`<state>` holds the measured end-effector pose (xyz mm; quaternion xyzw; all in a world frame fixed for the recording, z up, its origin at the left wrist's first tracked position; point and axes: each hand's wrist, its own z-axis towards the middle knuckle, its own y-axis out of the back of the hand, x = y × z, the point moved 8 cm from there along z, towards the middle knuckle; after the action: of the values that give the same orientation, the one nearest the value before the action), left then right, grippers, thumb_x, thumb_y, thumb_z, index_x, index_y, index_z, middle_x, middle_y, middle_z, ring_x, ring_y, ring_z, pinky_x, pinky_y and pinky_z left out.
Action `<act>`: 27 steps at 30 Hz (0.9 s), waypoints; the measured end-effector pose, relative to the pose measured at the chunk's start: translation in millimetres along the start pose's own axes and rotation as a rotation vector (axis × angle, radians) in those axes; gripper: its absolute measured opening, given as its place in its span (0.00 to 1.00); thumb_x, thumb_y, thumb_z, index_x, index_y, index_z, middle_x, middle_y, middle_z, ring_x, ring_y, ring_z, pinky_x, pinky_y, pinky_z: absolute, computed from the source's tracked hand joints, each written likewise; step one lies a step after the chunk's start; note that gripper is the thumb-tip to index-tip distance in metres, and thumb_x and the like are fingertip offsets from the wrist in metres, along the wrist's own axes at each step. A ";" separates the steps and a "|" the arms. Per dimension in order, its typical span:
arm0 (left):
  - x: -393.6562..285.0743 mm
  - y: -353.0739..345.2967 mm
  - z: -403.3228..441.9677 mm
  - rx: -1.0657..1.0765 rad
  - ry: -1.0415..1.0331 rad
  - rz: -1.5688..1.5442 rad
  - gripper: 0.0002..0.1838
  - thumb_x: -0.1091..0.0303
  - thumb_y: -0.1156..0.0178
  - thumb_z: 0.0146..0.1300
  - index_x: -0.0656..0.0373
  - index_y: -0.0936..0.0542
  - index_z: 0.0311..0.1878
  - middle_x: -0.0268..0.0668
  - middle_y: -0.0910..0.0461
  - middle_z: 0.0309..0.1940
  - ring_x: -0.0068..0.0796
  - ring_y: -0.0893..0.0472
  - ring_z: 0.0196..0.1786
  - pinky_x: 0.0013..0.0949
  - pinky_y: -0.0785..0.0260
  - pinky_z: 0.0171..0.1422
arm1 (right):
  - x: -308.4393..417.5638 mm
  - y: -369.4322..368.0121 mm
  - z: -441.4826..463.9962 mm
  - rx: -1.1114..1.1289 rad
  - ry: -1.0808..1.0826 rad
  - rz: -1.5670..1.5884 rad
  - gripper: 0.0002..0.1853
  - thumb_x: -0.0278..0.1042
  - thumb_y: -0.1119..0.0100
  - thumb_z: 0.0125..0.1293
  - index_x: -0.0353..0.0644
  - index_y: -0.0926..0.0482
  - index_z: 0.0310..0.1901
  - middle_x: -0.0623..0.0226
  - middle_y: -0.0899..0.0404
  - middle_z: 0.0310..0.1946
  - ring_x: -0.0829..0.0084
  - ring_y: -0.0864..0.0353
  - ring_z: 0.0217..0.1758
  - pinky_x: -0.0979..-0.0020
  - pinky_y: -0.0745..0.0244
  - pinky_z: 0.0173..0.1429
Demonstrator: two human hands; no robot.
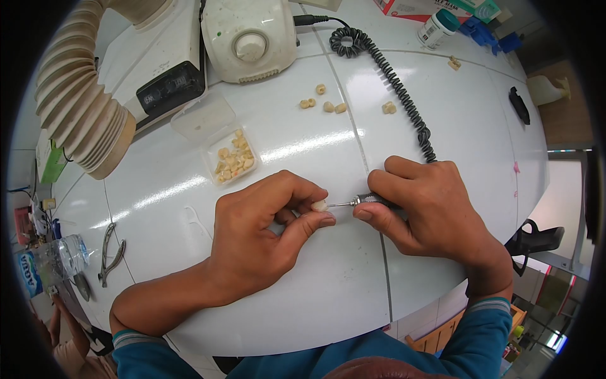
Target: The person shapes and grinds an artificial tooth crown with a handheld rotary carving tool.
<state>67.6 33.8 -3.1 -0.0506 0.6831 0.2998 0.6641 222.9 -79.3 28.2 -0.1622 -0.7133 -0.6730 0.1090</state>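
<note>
My left hand (262, 230) pinches a small cream tooth-shaped piece (319, 206) between thumb and fingertips. Wrapped round a dark handpiece (372, 200) is my right hand (426, 208), and the handpiece's thin metal bit points left and meets the piece, or nearly so. A black coiled cord (394, 79) runs down to behind my right hand. Beyond my left hand, an open clear plastic box (254, 151) holds several similar pieces. More loose pieces (328, 107) lie on the white tiled table (303, 278) further back.
A cream control unit (249, 38) and a ribbed hose (82, 95) stand at the back left. Metal pliers (112, 259) lie at left. A white jar with a green lid (437, 30) is at the back right. Another person's arm (71, 325) shows at lower left.
</note>
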 end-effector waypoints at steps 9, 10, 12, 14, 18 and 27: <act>-7.6 2.0 2.4 0.016 -0.066 0.064 0.16 0.82 0.24 0.71 0.63 0.08 0.60 0.40 0.07 0.47 0.22 0.09 0.46 0.25 0.18 0.47 | -0.6 -0.1 0.4 0.004 0.002 0.004 0.27 0.63 0.34 0.83 0.44 0.13 0.38 0.65 0.22 0.24 0.61 0.21 0.19 0.58 0.32 0.24; -6.5 1.5 2.1 0.007 -0.065 0.057 0.16 0.82 0.24 0.71 0.63 0.08 0.59 0.40 0.07 0.47 0.22 0.09 0.46 0.25 0.18 0.47 | -0.7 -0.1 0.2 -0.001 0.004 0.006 0.27 0.63 0.34 0.83 0.44 0.13 0.38 0.65 0.22 0.24 0.61 0.21 0.19 0.58 0.32 0.24; -6.0 1.7 2.1 -0.007 -0.055 0.048 0.15 0.82 0.23 0.71 0.64 0.08 0.59 0.40 0.07 0.46 0.22 0.09 0.45 0.25 0.18 0.46 | -0.7 0.3 0.3 -0.008 0.003 0.009 0.27 0.62 0.34 0.83 0.44 0.13 0.38 0.65 0.22 0.24 0.61 0.21 0.18 0.58 0.32 0.24; -6.2 2.6 2.0 -0.017 -0.036 0.044 0.15 0.81 0.23 0.71 0.64 0.08 0.59 0.40 0.06 0.45 0.22 0.09 0.44 0.24 0.18 0.45 | -0.4 0.8 0.4 -0.011 -0.003 0.008 0.26 0.62 0.34 0.83 0.44 0.13 0.38 0.65 0.22 0.24 0.61 0.21 0.18 0.58 0.32 0.23; -2.0 1.5 1.5 0.003 0.018 0.010 0.14 0.78 0.21 0.70 0.66 0.09 0.57 0.41 0.05 0.42 0.22 0.08 0.42 0.24 0.16 0.44 | -1.3 0.1 0.2 -0.039 -0.003 0.005 0.25 0.61 0.33 0.82 0.44 0.13 0.38 0.65 0.22 0.24 0.61 0.21 0.18 0.58 0.32 0.23; -0.6 0.2 2.1 -0.001 0.032 -0.001 0.13 0.78 0.19 0.69 0.67 0.09 0.54 0.41 0.05 0.41 0.22 0.07 0.42 0.23 0.13 0.45 | 2.3 -2.5 -1.0 -0.080 -0.001 -0.040 0.23 0.59 0.30 0.80 0.44 0.14 0.38 0.65 0.22 0.25 0.61 0.21 0.18 0.58 0.31 0.23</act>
<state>69.3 34.7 -2.4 -0.0561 0.6933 0.2992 0.6533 219.7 -80.2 26.8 -0.1523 -0.6890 -0.7030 0.0884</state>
